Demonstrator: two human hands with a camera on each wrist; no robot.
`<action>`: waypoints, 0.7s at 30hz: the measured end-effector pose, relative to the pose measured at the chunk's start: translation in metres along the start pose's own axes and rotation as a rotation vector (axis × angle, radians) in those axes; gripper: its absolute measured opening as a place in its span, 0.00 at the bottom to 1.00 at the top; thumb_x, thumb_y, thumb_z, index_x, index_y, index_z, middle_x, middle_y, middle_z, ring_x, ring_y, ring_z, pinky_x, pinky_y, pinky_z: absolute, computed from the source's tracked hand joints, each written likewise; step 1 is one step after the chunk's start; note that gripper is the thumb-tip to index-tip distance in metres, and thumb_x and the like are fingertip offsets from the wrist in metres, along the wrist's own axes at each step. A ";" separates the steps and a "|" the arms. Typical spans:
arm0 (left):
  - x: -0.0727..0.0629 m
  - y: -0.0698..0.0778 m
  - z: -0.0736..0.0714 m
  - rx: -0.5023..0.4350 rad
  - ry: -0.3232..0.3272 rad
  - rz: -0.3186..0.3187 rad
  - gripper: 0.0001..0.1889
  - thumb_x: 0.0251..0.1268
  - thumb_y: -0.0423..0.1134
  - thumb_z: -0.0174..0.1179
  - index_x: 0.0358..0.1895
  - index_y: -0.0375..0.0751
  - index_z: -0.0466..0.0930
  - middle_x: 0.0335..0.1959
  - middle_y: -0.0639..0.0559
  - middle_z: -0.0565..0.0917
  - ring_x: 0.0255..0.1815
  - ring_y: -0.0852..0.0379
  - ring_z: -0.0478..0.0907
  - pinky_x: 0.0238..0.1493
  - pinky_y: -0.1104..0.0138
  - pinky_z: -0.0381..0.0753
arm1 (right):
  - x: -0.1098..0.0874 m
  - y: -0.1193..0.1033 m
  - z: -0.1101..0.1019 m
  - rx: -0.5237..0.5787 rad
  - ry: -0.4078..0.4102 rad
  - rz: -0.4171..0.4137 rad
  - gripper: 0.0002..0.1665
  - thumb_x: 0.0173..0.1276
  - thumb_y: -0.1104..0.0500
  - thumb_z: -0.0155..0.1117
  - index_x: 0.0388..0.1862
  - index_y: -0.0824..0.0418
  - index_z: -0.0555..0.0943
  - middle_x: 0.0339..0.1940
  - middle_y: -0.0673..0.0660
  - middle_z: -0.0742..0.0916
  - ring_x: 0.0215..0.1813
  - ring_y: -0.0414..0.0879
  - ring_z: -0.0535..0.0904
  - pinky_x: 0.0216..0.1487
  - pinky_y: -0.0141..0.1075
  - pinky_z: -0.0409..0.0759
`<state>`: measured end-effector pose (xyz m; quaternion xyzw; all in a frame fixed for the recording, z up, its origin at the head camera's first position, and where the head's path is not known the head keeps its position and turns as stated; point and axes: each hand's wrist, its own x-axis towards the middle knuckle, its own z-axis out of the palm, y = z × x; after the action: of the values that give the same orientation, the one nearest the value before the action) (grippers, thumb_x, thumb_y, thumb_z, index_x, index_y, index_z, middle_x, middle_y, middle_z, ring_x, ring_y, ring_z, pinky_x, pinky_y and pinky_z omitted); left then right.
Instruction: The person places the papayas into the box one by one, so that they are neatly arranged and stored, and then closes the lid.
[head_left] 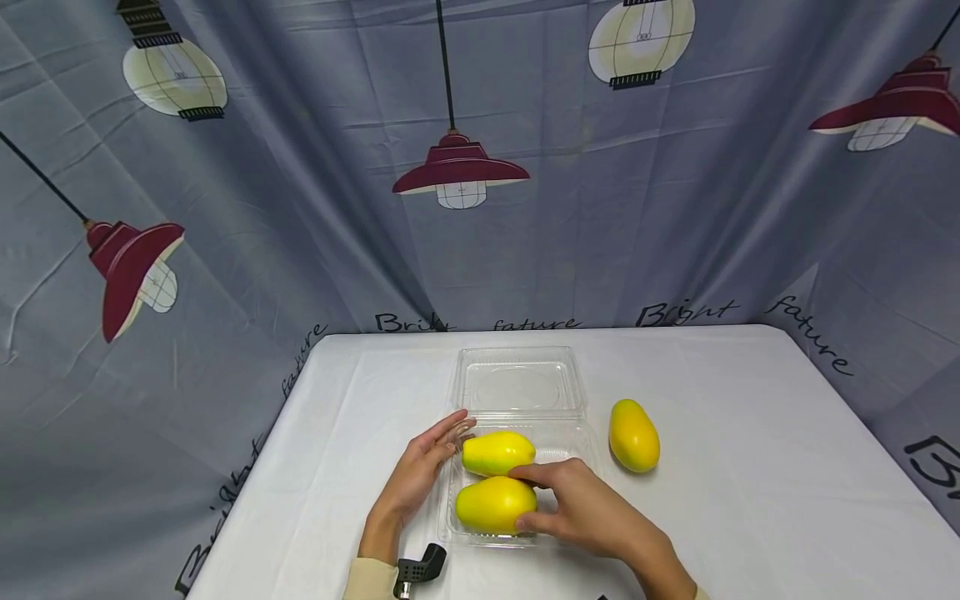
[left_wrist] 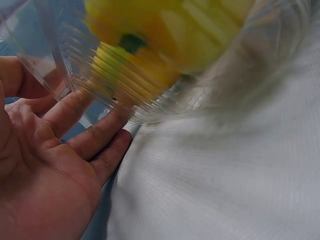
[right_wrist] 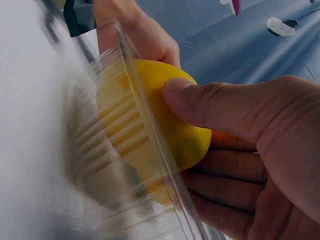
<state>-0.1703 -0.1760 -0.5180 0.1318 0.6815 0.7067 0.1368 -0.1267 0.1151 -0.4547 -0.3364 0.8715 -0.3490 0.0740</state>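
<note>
A clear plastic clamshell box [head_left: 551,539] lies with its lid folded back. Two yellow mangoes sit in its base, the rear mango [head_left: 497,452] behind the front mango [head_left: 491,505]. My right hand [head_left: 588,508] grips the right end of the front mango, thumb on the near side and fingers on the far side. In the right wrist view the thumb [right_wrist: 200,102] presses on the yellow skin above the box's rim. My left hand [head_left: 416,475] rests along the box's left side, its fingers extended against the ribbed wall, as the left wrist view shows.
A third mango [head_left: 634,436] lies on the white tablecloth [head_left: 750,467], right of the box. The transparent lid [head_left: 517,379] lies flat toward the back. A grey curtain [head_left: 570,242] printed with lamps hangs behind the table. A black wrist device [head_left: 422,567] is near the left sleeve.
</note>
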 end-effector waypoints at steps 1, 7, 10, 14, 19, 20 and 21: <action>0.000 0.000 0.000 0.000 0.002 0.001 0.31 0.86 0.28 0.39 0.88 0.37 0.57 0.86 0.38 0.68 0.86 0.38 0.66 0.77 0.78 0.68 | 0.000 0.000 0.001 -0.001 0.000 0.001 0.30 0.68 0.46 0.82 0.66 0.54 0.88 0.60 0.43 0.92 0.60 0.41 0.90 0.63 0.46 0.90; 0.000 0.000 0.000 -0.006 0.001 0.003 0.31 0.86 0.28 0.39 0.88 0.36 0.57 0.85 0.37 0.68 0.86 0.37 0.66 0.77 0.78 0.68 | 0.003 0.002 0.007 -0.025 0.014 0.001 0.29 0.66 0.48 0.83 0.65 0.53 0.89 0.58 0.41 0.93 0.58 0.40 0.90 0.62 0.45 0.90; 0.000 0.000 0.000 -0.003 0.000 0.003 0.31 0.86 0.28 0.39 0.88 0.36 0.57 0.85 0.38 0.68 0.86 0.37 0.66 0.78 0.78 0.68 | 0.003 0.003 0.010 -0.030 0.021 0.005 0.29 0.65 0.49 0.84 0.64 0.53 0.90 0.56 0.41 0.93 0.56 0.39 0.90 0.60 0.44 0.90; 0.000 -0.001 0.000 0.003 -0.005 0.000 0.31 0.87 0.29 0.39 0.88 0.37 0.57 0.86 0.38 0.68 0.86 0.38 0.67 0.80 0.74 0.67 | 0.003 0.003 0.011 -0.027 0.023 0.029 0.29 0.64 0.49 0.85 0.63 0.53 0.90 0.55 0.41 0.93 0.55 0.39 0.90 0.59 0.44 0.91; 0.000 0.000 0.000 0.008 -0.005 -0.007 0.31 0.87 0.30 0.39 0.88 0.38 0.57 0.86 0.39 0.68 0.85 0.38 0.67 0.84 0.68 0.65 | 0.002 0.004 0.011 -0.031 0.020 0.043 0.30 0.64 0.49 0.85 0.64 0.54 0.90 0.55 0.43 0.94 0.55 0.38 0.89 0.59 0.43 0.90; 0.000 0.000 0.000 0.007 -0.004 -0.008 0.31 0.87 0.29 0.39 0.88 0.38 0.57 0.86 0.39 0.68 0.86 0.39 0.67 0.84 0.68 0.65 | 0.002 0.005 0.011 -0.030 0.019 0.041 0.30 0.64 0.48 0.85 0.64 0.53 0.90 0.55 0.43 0.94 0.55 0.38 0.89 0.59 0.43 0.90; 0.000 0.000 0.000 0.008 -0.004 -0.007 0.31 0.87 0.29 0.39 0.88 0.38 0.57 0.86 0.39 0.68 0.86 0.39 0.67 0.84 0.68 0.65 | 0.001 0.005 0.010 -0.029 0.017 0.039 0.31 0.64 0.48 0.85 0.65 0.53 0.90 0.56 0.43 0.93 0.55 0.38 0.89 0.60 0.43 0.90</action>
<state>-0.1702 -0.1760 -0.5178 0.1313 0.6845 0.7033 0.1400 -0.1266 0.1114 -0.4653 -0.3172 0.8836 -0.3376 0.0686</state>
